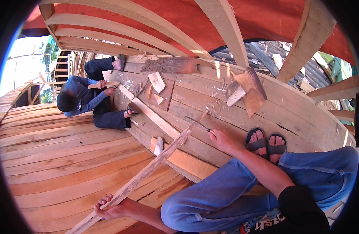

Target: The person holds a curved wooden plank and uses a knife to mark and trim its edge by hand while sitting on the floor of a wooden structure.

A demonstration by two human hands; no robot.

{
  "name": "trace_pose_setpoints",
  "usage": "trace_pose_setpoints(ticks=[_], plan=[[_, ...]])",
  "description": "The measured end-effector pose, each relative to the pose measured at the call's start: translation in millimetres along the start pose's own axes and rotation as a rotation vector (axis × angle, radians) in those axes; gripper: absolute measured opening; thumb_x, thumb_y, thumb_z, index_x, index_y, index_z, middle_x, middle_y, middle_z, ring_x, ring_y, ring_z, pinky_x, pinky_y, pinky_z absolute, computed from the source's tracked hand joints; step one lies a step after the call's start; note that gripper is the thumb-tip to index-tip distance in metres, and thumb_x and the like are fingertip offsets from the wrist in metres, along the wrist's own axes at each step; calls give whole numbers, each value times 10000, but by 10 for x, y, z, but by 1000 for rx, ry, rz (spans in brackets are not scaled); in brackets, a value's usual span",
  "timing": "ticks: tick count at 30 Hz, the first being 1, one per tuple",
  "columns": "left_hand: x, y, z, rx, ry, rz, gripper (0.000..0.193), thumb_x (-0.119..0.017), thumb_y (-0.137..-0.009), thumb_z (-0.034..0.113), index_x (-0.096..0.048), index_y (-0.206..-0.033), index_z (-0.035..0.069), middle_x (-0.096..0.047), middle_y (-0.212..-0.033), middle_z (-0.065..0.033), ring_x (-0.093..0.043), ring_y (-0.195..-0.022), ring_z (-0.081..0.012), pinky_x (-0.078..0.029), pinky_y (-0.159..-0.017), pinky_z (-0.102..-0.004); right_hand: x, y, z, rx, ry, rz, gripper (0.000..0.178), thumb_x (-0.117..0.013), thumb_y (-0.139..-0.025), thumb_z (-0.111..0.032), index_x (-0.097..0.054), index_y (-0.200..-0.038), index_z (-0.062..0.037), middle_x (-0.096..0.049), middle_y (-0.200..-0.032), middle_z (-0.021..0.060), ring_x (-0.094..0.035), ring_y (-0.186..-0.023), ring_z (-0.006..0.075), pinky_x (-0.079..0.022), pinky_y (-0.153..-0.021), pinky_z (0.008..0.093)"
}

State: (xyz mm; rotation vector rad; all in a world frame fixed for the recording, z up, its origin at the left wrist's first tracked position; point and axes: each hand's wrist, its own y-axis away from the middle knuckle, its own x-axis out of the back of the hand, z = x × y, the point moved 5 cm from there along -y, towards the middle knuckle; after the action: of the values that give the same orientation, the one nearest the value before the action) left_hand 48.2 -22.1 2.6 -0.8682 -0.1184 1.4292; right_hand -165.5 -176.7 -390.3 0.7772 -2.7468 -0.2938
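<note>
A long, rough-edged wooden strip (pixel 164 155) slants across the view from the lower left up to the middle. My left hand (pixel 112 207) is closed around its lower part. My right hand (pixel 223 140) grips the handle of a knife (pixel 198 123) with a narrow, dark, slightly curved blade. That blade lies across the strip close to its far end; whether it bites into the wood cannot be made out. Under the strip's far half runs a straight plank edge (pixel 154 115). A pale wood block (pixel 159 146) stands beside the strip's middle.
A co-worker (pixel 76 95) sits at the left, holding a piece of wood. Bark-edged offcuts (pixel 251 91), a long bark slab (pixel 169 65) and shavings lie on the plank floor (pixel 210 101). Curved wooden ribs (pixel 226 27) rise along the far side before a red sheet (pixel 265 19).
</note>
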Motion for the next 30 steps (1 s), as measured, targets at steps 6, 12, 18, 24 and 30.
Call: trace_pose_setpoints(ticks=[6, 12, 18, 24, 30], plan=[[25, 79, -71, 30, 19, 6, 222, -633, -839, 252, -493, -742, 108, -459, -640, 7, -461, -496, -110, -400, -442, -232, 15, 73, -65, 54, 46, -69, 372, -496, -961, -352, -575, -931, 11, -634, -792, 266, -616, -787, 464, -469, -680, 538], [-43, -11, 31, 14, 31, -25, 213, -622, -845, 246, -497, -740, 109, -467, -632, 7, -474, -496, -108, -413, -442, -227, 18, -59, 59, -43, -76, 16, 390, -490, -963, -349, -564, -886, 25, -622, -774, 273, -608, -766, 466, -458, -674, 540], [61, -65, -28, 29, 41, -30, 205, -612, -850, 240, -501, -739, 110, -476, -624, 6, -486, -496, -105, -426, -442, -222, -67, 31, 21, -28, -41, -33, 405, -478, -968, -355, -552, -862, 29, -617, -758, 282, -607, -741, 471, -457, -669, 550], [119, -24, -9, 29, 21, -27, 198, -620, -849, 247, -509, -747, 119, -479, -625, 12, -489, -498, -101, -425, -443, -216, -88, 200, -104, 25, -23, -53, 377, -484, -969, -337, -555, -895, 26, -628, -779, 278, -614, -748, 468, -467, -667, 551], [60, -5, -25, 32, 17, 20, 224, -617, -845, 262, -482, -725, 130, -458, -625, 24, -464, -493, -90, -401, -445, -210, -93, 138, -100, 20, -2, -16, 357, -492, -968, -323, -560, -900, 21, -631, -782, 273, -621, -756, 457, -471, -665, 538]])
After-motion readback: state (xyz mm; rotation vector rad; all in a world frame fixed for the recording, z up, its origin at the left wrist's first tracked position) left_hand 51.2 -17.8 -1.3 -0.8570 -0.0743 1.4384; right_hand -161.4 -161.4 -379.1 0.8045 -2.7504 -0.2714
